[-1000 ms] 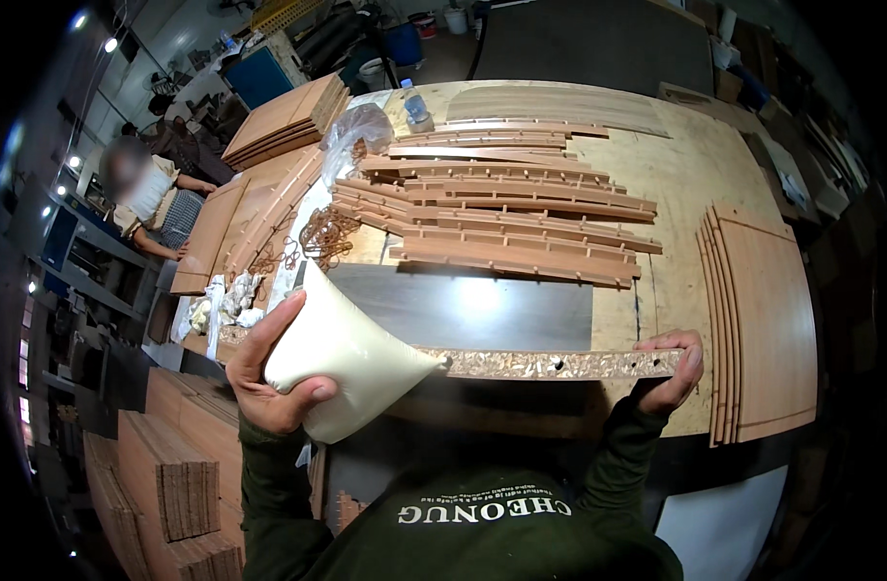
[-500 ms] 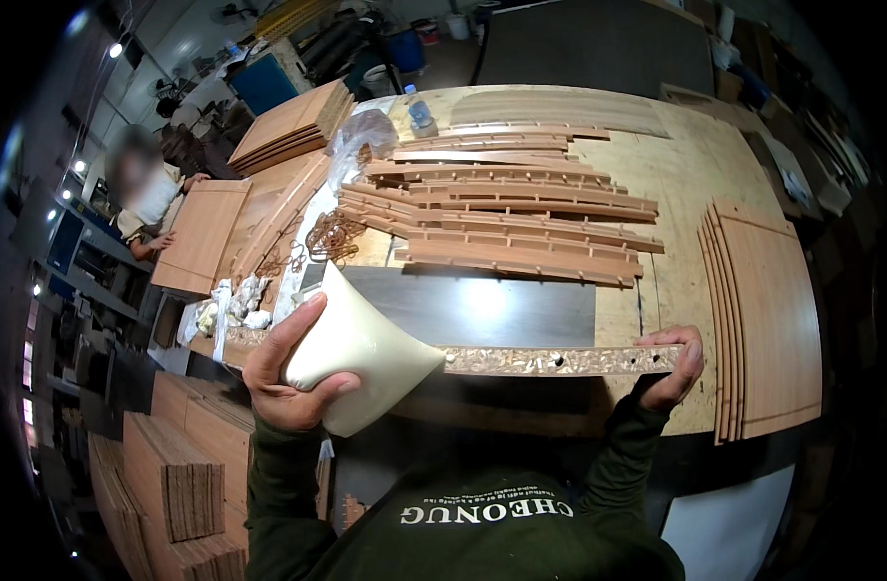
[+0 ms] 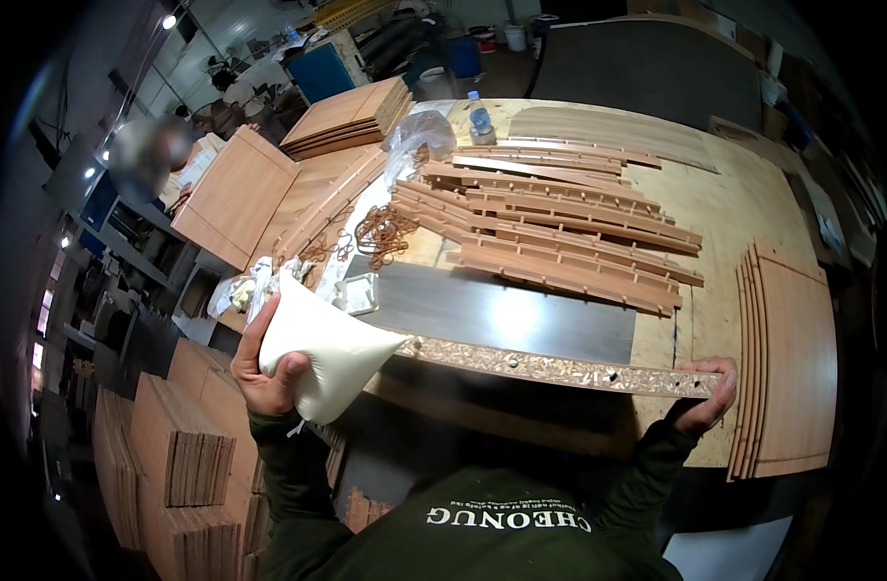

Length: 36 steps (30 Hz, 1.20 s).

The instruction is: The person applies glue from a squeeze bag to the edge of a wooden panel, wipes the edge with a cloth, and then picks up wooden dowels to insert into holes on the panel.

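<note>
My left hand (image 3: 264, 373) grips a plump, pointed clear bag (image 3: 327, 358) filled with thick white stuff, probably glue. The bag's narrow tip meets the particleboard edge of a panel (image 3: 559, 371), by a small hole near its left visible part. A pale spot marks another hole farther right; holes nearer the right end look dark. My right hand (image 3: 709, 392) is closed round the panel's right end, the thumb hidden. The panel's edge faces up, and the bag covers its left end.
Wooden strips with short dowels (image 3: 569, 232) lie across the table (image 3: 753, 194). Stacked panels stand at the right (image 3: 792, 358) and far left (image 3: 346, 116). Brown cords (image 3: 383, 232), a plastic bag (image 3: 422, 140) and a bottle (image 3: 480, 121) lie beyond. A person (image 3: 199, 160) handles a panel (image 3: 235, 198).
The bag's tip has shifted left along the panel edge to another hole, and a pale spot shows at the former one. My right hand keeps its hold. The view has turned left.
</note>
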Tool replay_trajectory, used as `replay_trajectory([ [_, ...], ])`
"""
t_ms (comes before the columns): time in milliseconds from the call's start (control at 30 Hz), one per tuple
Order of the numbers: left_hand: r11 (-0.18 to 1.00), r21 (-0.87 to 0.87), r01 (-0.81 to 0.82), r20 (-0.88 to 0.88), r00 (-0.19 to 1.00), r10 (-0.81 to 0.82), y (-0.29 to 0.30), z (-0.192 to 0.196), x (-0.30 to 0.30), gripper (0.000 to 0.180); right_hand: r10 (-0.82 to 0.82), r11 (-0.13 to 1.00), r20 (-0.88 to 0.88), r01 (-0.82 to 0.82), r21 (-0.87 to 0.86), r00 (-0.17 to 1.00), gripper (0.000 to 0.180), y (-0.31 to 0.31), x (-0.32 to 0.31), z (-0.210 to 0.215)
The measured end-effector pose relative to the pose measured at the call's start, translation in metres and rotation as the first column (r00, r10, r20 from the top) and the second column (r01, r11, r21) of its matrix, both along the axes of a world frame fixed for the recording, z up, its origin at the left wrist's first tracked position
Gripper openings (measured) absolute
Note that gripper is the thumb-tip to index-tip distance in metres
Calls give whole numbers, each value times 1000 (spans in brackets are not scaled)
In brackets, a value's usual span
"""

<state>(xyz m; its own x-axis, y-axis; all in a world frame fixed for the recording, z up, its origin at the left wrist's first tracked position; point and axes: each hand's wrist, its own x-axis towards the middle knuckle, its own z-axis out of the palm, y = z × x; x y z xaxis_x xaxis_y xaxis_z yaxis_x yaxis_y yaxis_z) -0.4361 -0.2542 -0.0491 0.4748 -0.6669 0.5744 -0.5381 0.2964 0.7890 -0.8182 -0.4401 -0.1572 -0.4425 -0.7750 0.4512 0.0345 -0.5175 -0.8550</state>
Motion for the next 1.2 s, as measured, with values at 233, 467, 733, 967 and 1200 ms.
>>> replay_trajectory([
  [233, 999, 34, -21, 23, 1000, 20, 0, -1, -7, 72, 14, 1000, 1, -14, 9, 1000, 40, -1, -4, -2],
  [467, 999, 43, -5, 33, 999, 4, -1, 3, -11, 69, 35, 999, 8, -35, -4, 999, 40, -4, -5, -4],
  [733, 997, 43, -72, 137, 988, 65, -8, -3, -21, 63, -74, 997, -126, 72, -18, 989, 41, -8, -12, -12],
  [967, 961, -256, -101, -568, 821, -65, 13, -85, 15, 67, -57, 998, -132, 58, 5, 990, 41, -9, -4, -12],
  [1200, 573, -813, 101, -570, 63, -819, 38, -110, 13, 92, -52, 999, -44, 52, 7, 998, 43, -18, -9, -18],
])
